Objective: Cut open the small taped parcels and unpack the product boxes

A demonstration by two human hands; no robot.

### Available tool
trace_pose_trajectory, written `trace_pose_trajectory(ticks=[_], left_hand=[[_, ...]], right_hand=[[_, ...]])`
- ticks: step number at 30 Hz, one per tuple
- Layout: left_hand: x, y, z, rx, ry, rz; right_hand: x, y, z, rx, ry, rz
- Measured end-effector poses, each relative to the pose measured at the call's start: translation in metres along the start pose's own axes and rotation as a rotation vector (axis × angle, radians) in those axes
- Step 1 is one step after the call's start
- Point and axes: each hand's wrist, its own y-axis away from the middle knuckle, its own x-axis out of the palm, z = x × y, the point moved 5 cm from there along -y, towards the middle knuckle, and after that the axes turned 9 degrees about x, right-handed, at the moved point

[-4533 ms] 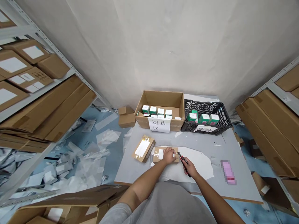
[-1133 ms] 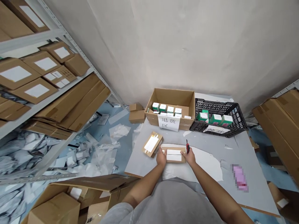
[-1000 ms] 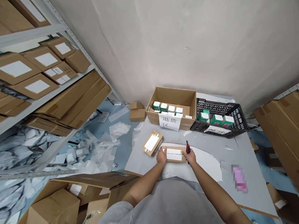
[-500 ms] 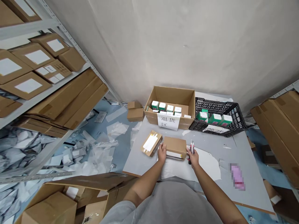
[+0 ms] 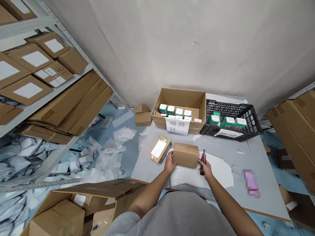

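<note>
A small brown cardboard parcel (image 5: pixel 186 155) is held between both my hands just above the grey table (image 5: pixel 221 149), its plain side facing up. My left hand (image 5: pixel 169 163) grips the parcel's left end. My right hand (image 5: pixel 205 167) presses against its right end while also gripping a red and black utility knife (image 5: pixel 202 161), blade end pointing away from me. A second parcel with a white label (image 5: pixel 159 149) lies flat just left of it. A white sheet (image 5: pixel 216 172) lies under my hands.
An open cardboard box (image 5: pixel 180 98) with small green and white cartons and a paper sign stands at the back. Beside it is a black plastic crate (image 5: pixel 231 113). A pink object (image 5: pixel 251 183) lies at right. Shelves of cartons flank both sides; paper scraps litter the floor at left.
The parcel lay flat with its white label up; both hands have since tipped it over so its plain brown side faces up. Earlier the left hand held it down while the knife worked at its right end.
</note>
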Motion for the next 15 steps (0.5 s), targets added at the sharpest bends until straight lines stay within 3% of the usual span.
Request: trace_pose_trajectory(ticks=[4,8,11,15], left_hand=[[-0.001,-0.004,-0.003,-0.068,0.056,-0.107],[-0.001,-0.005,0.011,-0.447,0.274,-0.198],[-0.003,0.000,0.017,-0.684,0.399,-0.170],[-0.005,0.004,0.017,-0.772,0.435,-0.016]], right_hand=[[0.004,-0.002,0.007,0.056,-0.054,-0.030],[0.010,-0.005,0.001,0.189,-0.057,-0.078],[0.012,-0.006,0.000,0.211,-0.015,-0.061],[0.009,-0.005,0.004,0.179,0.037,-0.019]])
